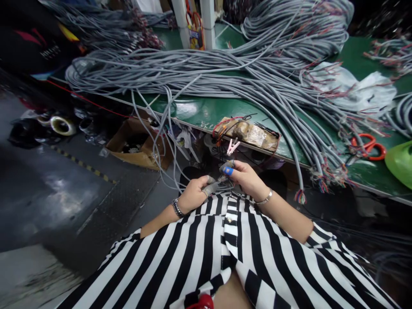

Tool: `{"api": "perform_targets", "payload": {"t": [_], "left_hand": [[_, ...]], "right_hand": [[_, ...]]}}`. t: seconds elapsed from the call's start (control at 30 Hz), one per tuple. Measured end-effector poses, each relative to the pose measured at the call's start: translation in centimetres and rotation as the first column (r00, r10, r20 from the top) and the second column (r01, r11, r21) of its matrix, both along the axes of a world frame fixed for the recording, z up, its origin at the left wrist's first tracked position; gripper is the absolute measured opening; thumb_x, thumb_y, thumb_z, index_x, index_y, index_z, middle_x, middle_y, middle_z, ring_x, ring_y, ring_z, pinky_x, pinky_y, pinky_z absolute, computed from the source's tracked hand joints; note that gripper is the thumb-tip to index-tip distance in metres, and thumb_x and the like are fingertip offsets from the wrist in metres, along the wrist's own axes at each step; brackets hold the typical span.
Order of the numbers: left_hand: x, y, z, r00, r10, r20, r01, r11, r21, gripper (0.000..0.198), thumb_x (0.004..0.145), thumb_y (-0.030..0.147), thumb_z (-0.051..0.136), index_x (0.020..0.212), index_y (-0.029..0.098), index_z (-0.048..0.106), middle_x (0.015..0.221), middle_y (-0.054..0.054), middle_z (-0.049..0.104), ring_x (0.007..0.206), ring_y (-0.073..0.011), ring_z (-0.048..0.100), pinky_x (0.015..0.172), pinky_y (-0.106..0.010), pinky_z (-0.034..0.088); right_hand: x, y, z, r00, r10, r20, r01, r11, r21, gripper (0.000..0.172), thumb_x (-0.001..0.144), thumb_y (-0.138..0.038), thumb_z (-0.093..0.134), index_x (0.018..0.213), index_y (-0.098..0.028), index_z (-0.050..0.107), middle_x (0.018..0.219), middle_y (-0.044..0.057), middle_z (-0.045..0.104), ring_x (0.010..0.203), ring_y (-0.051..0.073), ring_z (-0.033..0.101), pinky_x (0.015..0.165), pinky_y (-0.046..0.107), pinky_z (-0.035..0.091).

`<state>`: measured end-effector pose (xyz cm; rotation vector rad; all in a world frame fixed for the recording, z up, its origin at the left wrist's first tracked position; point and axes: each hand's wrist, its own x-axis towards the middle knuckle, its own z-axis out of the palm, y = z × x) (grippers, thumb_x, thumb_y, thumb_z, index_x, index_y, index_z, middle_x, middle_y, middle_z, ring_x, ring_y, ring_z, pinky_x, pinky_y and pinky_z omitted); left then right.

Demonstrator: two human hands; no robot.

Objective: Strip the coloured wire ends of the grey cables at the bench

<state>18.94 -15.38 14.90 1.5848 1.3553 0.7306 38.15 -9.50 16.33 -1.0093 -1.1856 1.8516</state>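
Observation:
Both hands are close together in front of the striped shirt, below the table's front edge. My left hand (pixel 195 194), with grey wrapping on its fingertips, is closed around the end part of grey cables (pixel 174 169) that hang down from the table. My right hand (pixel 245 177), with blue and grey wrapping on its fingers, pinches something at the cable ends that is too small to make out. A large bundle of grey cables (pixel 167 71) lies along the green table (pixel 199 112), its stripped coloured wire ends at the right.
A taped block (pixel 254 134) with a pink clip (pixel 232 146) sits at the table's front edge. Orange-handled scissors (pixel 368 146) and a green object (pixel 401 163) lie to the right. Below left is a cardboard box (pixel 144 156). A plastic bag (pixel 354 90) rests on the table.

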Motion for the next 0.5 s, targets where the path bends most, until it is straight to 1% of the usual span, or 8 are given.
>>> {"api": "perform_targets", "payload": {"t": [0.07,0.17,0.27,0.33,0.4,0.43,0.5], "left_hand": [[0.0,0.0,0.0,1.0,0.007,0.03,-0.007,1.0,-0.014,0.02,0.082,0.036,0.061,0.082,0.016,0.063,0.07,0.001,0.064,0.065,-0.0115,0.058,0.061,-0.02,0.044],[0.0,0.1,-0.1,0.993,0.045,0.113,-0.041,0.998,-0.039,0.02,0.079,0.035,0.064,0.086,0.016,0.062,0.073,0.0,0.066,0.065,-0.0112,0.058,0.063,-0.02,0.045],[0.1,0.3,-0.3,0.967,0.116,0.229,-0.102,0.992,-0.071,0.026,0.076,0.035,0.069,0.093,0.017,0.059,0.076,0.0,0.066,0.065,-0.0106,0.059,0.063,-0.02,0.046],[0.2,0.3,-0.5,0.942,0.166,0.291,-0.148,0.985,-0.082,0.029,0.075,0.035,0.07,0.094,0.018,0.057,0.077,0.0,0.065,0.06,-0.0089,0.057,0.06,-0.019,0.046],[0.2,0.3,-0.7,0.931,0.211,0.299,-0.21,0.977,-0.037,0.028,0.075,0.034,0.07,0.094,0.018,0.057,0.077,0.001,0.063,0.057,-0.0077,0.054,0.057,-0.019,0.046],[0.2,0.3,-0.7,0.932,0.232,0.278,-0.247,0.969,0.019,0.026,0.076,0.033,0.069,0.093,0.018,0.057,0.078,0.0,0.062,0.059,-0.0082,0.055,0.059,-0.02,0.046],[0.1,0.3,-0.7,0.941,0.27,0.206,-0.306,0.937,0.169,0.02,0.076,0.03,0.07,0.09,0.018,0.061,0.083,-0.002,0.061,0.071,-0.0113,0.059,0.068,-0.022,0.048]], "right_hand": [[0.2,0.0,0.0,1.0,-0.014,0.012,0.014,1.0,0.002,0.037,0.063,-0.046,0.075,0.076,-0.015,0.06,0.059,-0.005,0.05,0.05,0.005,0.038,0.046,0.02,0.032],[0.6,-0.1,-0.4,0.998,-0.027,0.058,0.026,0.999,0.025,0.036,0.063,-0.046,0.075,0.075,-0.015,0.061,0.059,-0.005,0.05,0.052,0.006,0.039,0.048,0.021,0.033],[0.9,-0.1,-1.0,0.995,-0.02,0.093,0.014,0.998,0.064,0.036,0.063,-0.046,0.075,0.074,-0.015,0.061,0.063,-0.003,0.053,0.056,0.007,0.042,0.051,0.021,0.035],[0.9,-0.2,-1.3,0.996,0.004,0.09,-0.011,0.997,0.074,0.035,0.064,-0.046,0.074,0.074,-0.016,0.06,0.065,-0.002,0.054,0.058,0.008,0.043,0.053,0.022,0.037],[0.9,-0.3,-1.2,0.996,0.028,0.088,-0.035,0.996,0.079,0.036,0.065,-0.046,0.074,0.072,-0.016,0.058,0.064,-0.003,0.053,0.057,0.008,0.043,0.055,0.022,0.038],[0.8,-0.4,-1.1,0.995,0.04,0.095,-0.048,0.995,0.089,0.036,0.065,-0.047,0.074,0.072,-0.016,0.058,0.063,-0.003,0.053,0.057,0.008,0.043,0.055,0.023,0.038],[0.7,-0.5,-0.8,0.991,0.067,0.115,-0.082,0.988,0.134,0.036,0.067,-0.048,0.074,0.071,-0.016,0.057,0.063,-0.003,0.053,0.058,0.008,0.043,0.058,0.024,0.039]]}}
